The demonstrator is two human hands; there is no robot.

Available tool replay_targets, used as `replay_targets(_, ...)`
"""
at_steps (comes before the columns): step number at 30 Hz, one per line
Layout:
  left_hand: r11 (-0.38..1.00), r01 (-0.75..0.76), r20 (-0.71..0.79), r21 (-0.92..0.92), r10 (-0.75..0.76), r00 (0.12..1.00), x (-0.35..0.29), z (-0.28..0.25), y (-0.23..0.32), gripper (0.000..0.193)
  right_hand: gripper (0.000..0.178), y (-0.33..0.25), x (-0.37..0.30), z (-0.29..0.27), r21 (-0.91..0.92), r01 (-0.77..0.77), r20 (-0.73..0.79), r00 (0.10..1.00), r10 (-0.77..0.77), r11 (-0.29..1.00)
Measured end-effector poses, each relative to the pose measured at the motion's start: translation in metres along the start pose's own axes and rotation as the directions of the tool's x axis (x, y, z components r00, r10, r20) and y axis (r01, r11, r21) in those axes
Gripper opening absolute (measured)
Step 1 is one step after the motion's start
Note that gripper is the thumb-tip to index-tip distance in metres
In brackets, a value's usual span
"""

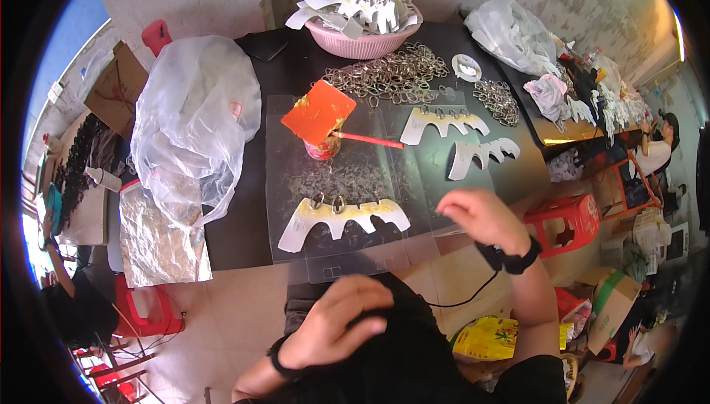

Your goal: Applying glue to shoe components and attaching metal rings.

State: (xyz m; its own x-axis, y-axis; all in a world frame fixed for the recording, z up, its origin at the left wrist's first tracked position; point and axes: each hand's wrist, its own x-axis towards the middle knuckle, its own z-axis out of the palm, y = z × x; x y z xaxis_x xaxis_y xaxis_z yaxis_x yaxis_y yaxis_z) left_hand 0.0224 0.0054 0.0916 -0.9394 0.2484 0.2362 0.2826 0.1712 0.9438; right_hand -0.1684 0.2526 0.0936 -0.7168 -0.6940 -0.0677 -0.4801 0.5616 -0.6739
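Observation:
My left hand (336,322) hovers over my lap, just off the near table edge, thumb apart from loosely bent fingers, with nothing visible in it. My right hand (484,219) is raised over the near right of the table, its fingers curled together; whatever they hold, if anything, is hidden. Between the hands and farther in lies a scalloped white piece (344,225), yellowish along its upper edge, with two metal rings standing at its left tabs. Two more scalloped pieces lie beyond my right hand: one with several rings (444,124), one without visible rings (481,156).
An orange, glue-smeared card (318,112) and a red stick (373,140) rest on a red can (322,149). Behind them are a heap of metal rings (392,75) and a pink basket (362,45) of finished-looking white pieces. A clear plastic bag (196,115) covers the left side. A red stool (566,223) stands right.

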Motion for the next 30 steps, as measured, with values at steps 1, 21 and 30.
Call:
replay_targets(1,0.972,-0.009,0.102,-0.234,0.034,0.994,0.003,-0.009,0.012,0.035,0.011,0.013,-0.001,-0.012,0.066,-0.157,-0.026,0.987,0.159,0.985)
replay_targets(21,0.21,-0.559,-0.411,-0.802,0.485,0.772,0.095,0.05,0.085,0.024,0.017,0.249,0.096,-0.133,-0.516,-0.371,-0.543,0.839,0.039,0.772)
replay_targets(30,0.185,-0.674,-0.544,-0.715,0.459,0.703,0.114,0.044,0.073,0.028,0.019,0.143,0.147,-0.142,-0.285,-0.199,0.001,0.978,0.208,0.938)
